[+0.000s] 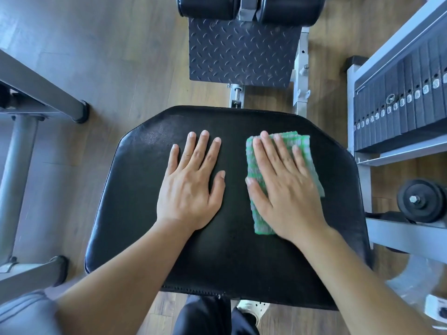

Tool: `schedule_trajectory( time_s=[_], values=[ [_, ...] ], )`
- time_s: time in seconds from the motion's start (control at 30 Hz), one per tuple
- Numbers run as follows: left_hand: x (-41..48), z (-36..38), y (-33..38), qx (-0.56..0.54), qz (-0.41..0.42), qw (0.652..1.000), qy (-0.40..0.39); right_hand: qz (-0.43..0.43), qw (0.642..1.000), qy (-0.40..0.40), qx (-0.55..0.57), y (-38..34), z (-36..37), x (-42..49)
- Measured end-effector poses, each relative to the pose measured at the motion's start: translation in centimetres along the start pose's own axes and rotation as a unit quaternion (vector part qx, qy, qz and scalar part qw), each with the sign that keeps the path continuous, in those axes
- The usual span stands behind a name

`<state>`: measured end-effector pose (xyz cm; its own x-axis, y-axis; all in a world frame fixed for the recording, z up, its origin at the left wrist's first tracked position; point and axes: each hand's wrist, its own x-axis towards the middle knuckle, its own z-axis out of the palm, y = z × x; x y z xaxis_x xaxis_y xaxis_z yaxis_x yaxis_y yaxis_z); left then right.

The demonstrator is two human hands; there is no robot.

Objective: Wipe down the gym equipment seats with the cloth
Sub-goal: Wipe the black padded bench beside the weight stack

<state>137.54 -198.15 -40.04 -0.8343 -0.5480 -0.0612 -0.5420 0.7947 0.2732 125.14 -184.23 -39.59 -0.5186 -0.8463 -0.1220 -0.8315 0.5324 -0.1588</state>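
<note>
A wide black padded seat [135,194] fills the middle of the head view. My left hand [191,184] lies flat on it, fingers straight and spread, a little left of centre. A folded green and white checked cloth [252,151] sits on the seat's right half. My right hand [285,187] presses flat on top of the cloth with straight fingers, covering most of it. The cloth's edges show beyond the fingertips and beside the wrist.
Beyond the seat are a dark tread-pattern footplate [242,52] and two black roller pads [208,6]. A weight stack [401,102] in a grey frame stands right, with a small black weight plate [420,200] below. Grey machine legs [36,93] stand left on the wooden floor.
</note>
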Motion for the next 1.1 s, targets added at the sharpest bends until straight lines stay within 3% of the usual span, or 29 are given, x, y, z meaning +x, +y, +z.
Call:
schedule_trajectory(
  time_s=[0.07, 0.17, 0.3, 0.43, 0.57, 0.83, 1.1],
  values=[
    [0.0, 0.0, 0.0, 0.005, -0.002, 1.000, 0.000, 0.027, 1.000, 0.006, 0.004, 0.3, -0.1, -2.2],
    [0.0, 0.0, 0.0, 0.012, -0.001, 1.000, -0.004, 0.132, 0.991, 0.018, -0.014, 2.3, -0.5, -3.6],
    [0.0, 0.0, 0.0, 0.012, 0.000, 1.000, -0.006, 0.201, 0.979, 0.032, -0.018, 3.4, -0.4, -0.2],
    [0.0, 0.0, -0.1, 0.010, 0.002, 1.000, -0.005, 0.091, 0.996, 0.011, -0.006, 1.2, -0.2, 2.2],
    [0.0, 0.0, -0.2, 0.013, 0.006, 1.000, -0.010, -0.006, 1.000, 0.002, -0.003, 0.1, -0.2, -2.0],
    [0.0, -0.8, -0.2, -0.018, 0.018, 0.999, -0.043, 0.120, 0.992, 0.004, -0.024, 3.3, -0.6, -6.3],
    [-4.3, -2.2, 1.2, -0.038, 0.116, 0.988, -0.095, 0.022, 1.000, 0.018, -0.005, -1.2, -0.2, -6.1]
  ],
)
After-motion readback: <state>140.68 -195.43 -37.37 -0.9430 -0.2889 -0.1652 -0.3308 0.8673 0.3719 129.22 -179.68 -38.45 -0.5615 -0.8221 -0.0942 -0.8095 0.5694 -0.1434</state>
